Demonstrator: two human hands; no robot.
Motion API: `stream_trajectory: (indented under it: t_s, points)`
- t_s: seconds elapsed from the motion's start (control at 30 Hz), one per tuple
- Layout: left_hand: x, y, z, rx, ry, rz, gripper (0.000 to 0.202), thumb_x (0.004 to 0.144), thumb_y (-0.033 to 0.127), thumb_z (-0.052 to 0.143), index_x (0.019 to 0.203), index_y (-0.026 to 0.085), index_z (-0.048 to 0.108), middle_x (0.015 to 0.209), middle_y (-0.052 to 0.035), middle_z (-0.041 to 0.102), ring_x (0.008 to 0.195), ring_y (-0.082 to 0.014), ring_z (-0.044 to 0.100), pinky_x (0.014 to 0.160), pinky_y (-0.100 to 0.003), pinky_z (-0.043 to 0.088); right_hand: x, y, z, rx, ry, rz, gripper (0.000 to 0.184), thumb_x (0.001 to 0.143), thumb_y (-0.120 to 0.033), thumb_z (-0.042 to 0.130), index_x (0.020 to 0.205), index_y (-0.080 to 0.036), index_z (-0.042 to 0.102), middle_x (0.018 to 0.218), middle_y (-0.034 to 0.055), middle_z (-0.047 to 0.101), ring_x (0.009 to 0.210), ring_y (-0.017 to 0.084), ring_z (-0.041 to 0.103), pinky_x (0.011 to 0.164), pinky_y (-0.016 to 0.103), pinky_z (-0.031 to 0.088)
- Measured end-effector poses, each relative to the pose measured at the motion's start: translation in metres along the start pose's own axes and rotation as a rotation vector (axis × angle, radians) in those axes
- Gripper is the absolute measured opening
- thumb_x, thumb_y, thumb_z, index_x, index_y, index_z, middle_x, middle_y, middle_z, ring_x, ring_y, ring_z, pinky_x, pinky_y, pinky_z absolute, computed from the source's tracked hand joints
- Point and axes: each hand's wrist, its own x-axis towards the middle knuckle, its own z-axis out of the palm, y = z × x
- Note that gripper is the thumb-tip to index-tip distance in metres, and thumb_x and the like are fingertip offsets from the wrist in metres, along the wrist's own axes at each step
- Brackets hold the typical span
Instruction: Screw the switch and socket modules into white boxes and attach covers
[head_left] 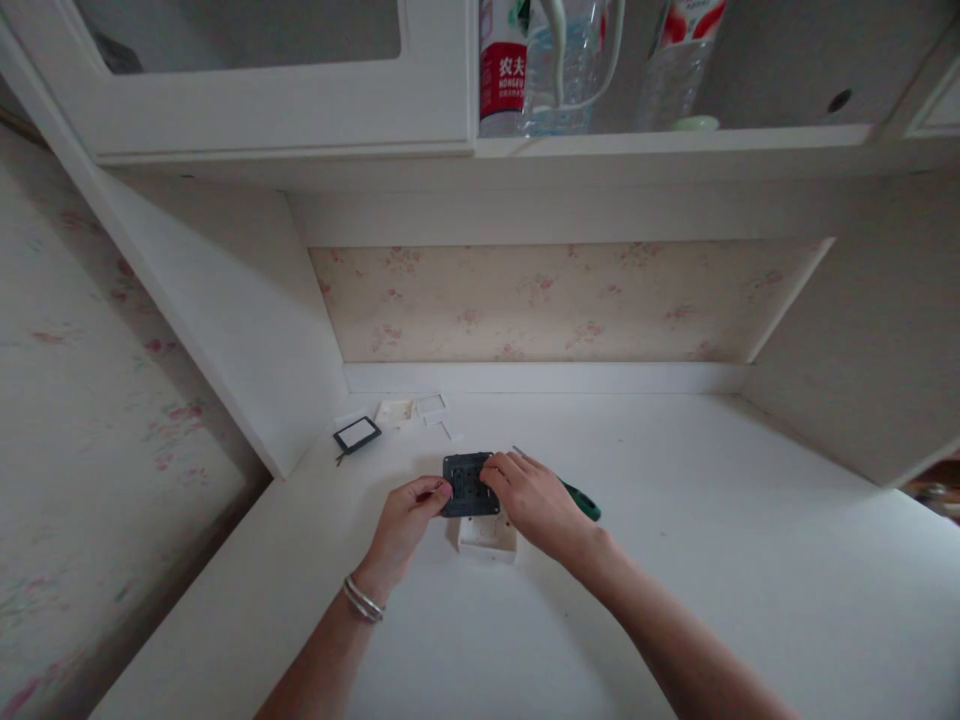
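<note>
A dark square switch module [468, 484] rests on a white wall box [487, 536] in the middle of the white desk [675, 560]. My left hand [409, 515] pinches its left edge, fingers closed, a bracelet on the wrist. My right hand [529, 495] has its fingers pressed on the module's right side. A green-handled screwdriver [583, 498] lies under and beyond my right hand, its metal tip showing past the fingers.
A black-framed switch cover plate [357, 434] and several small white plastic parts [420, 408] lie at the back left of the desk. A shelf above holds water bottles [559, 65]. Cabinet side panels stand left and right.
</note>
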Motion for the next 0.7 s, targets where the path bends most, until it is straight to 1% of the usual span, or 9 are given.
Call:
stream_trajectory:
  t_s: [0.1, 0.23, 0.3, 0.37, 0.47, 0.53, 0.6, 0.63, 0.7]
  points:
    - [-0.001, 0.002, 0.002, -0.101, -0.027, -0.035, 0.036, 0.069, 0.046, 0.074, 0.083, 0.013, 0.072, 0.079, -0.0057, 0.068, 0.075, -0.0176, 0.059, 0.072, -0.027, 0.046, 0.0, 0.004, -0.003, 0.046, 0.018, -0.046, 0.014, 0.089, -0.013, 0.048, 0.098, -0.018, 0.058, 0.093, 0.0073, 0.062, 0.084, 0.019, 0.057, 0.075, 0.031, 0.045]
    - [-0.002, 0.009, 0.007, -0.234, -0.043, -0.014, 0.035, 0.071, 0.044, 0.073, 0.086, 0.012, 0.072, 0.08, -0.0064, 0.068, 0.077, -0.018, 0.06, 0.077, -0.03, 0.047, -0.004, 0.004, 0.0, 0.23, 0.155, 0.061, 0.019, 0.094, -0.016, 0.039, 0.101, -0.018, 0.056, 0.094, 0.0071, 0.063, 0.085, 0.017, 0.057, 0.075, 0.029, 0.045]
    - [-0.002, 0.011, 0.009, -0.243, -0.056, -0.014, 0.035, 0.072, 0.044, 0.073, 0.086, 0.012, 0.072, 0.08, -0.0069, 0.068, 0.078, -0.0182, 0.06, 0.078, -0.031, 0.047, -0.005, 0.002, 0.002, 0.225, 0.195, 0.078, 0.021, 0.095, -0.016, 0.036, 0.104, -0.017, 0.055, 0.099, 0.0082, 0.063, 0.087, 0.017, 0.057, 0.076, 0.029, 0.044]
    - [-0.002, 0.012, 0.009, -0.204, -0.049, -0.012, 0.035, 0.071, 0.044, 0.073, 0.085, 0.012, 0.072, 0.08, -0.0069, 0.067, 0.077, -0.0184, 0.06, 0.078, -0.031, 0.047, -0.004, -0.001, 0.003, 0.13, 0.157, 0.041, 0.02, 0.095, -0.015, 0.037, 0.101, -0.017, 0.056, 0.098, 0.0085, 0.063, 0.084, 0.018, 0.057, 0.074, 0.03, 0.044]
    - [-0.001, 0.01, 0.008, -0.115, -0.008, 0.017, 0.034, 0.072, 0.044, 0.072, 0.085, 0.012, 0.072, 0.08, -0.0059, 0.067, 0.077, -0.0185, 0.059, 0.077, -0.03, 0.047, -0.001, -0.002, 0.005, -0.009, 0.062, 0.011, 0.018, 0.095, -0.017, 0.04, 0.092, -0.018, 0.057, 0.082, 0.0066, 0.063, 0.074, 0.018, 0.057, 0.065, 0.029, 0.041]
    - [-0.001, 0.008, 0.007, -0.066, 0.004, 0.025, 0.033, 0.073, 0.044, 0.071, 0.086, 0.013, 0.072, 0.08, -0.0054, 0.067, 0.077, -0.0186, 0.059, 0.074, -0.029, 0.047, 0.0, -0.001, 0.008, -0.015, 0.061, 0.047, 0.021, 0.096, -0.02, 0.038, 0.089, -0.018, 0.057, 0.076, 0.0052, 0.062, 0.069, 0.017, 0.056, 0.061, 0.027, 0.039]
    - [-0.001, 0.007, 0.007, -0.03, 0.014, 0.024, 0.033, 0.074, 0.044, 0.07, 0.087, 0.013, 0.072, 0.081, -0.0054, 0.068, 0.077, -0.0188, 0.059, 0.073, -0.029, 0.047, 0.001, 0.0, 0.012, 0.042, 0.092, 0.098, 0.023, 0.097, -0.023, 0.034, 0.093, -0.018, 0.056, 0.079, 0.0052, 0.063, 0.069, 0.016, 0.058, 0.059, 0.026, 0.038]
    - [0.0, 0.007, 0.007, -0.012, 0.025, 0.026, 0.032, 0.074, 0.043, 0.07, 0.087, 0.014, 0.072, 0.081, -0.0054, 0.068, 0.077, -0.0188, 0.06, 0.072, -0.028, 0.047, 0.0, 0.0, 0.015, 0.088, 0.114, 0.137, 0.023, 0.098, -0.025, 0.033, 0.094, -0.018, 0.055, 0.081, 0.0053, 0.063, 0.07, 0.016, 0.058, 0.058, 0.026, 0.038]
    - [0.001, 0.007, 0.006, 0.021, 0.049, 0.041, 0.031, 0.075, 0.043, 0.07, 0.087, 0.014, 0.072, 0.081, -0.0052, 0.069, 0.077, -0.0189, 0.06, 0.071, -0.028, 0.047, 0.0, -0.001, 0.02, 0.217, 0.172, 0.268, 0.023, 0.098, -0.029, 0.033, 0.098, -0.019, 0.053, 0.086, 0.0055, 0.064, 0.071, 0.017, 0.06, 0.058, 0.026, 0.039]
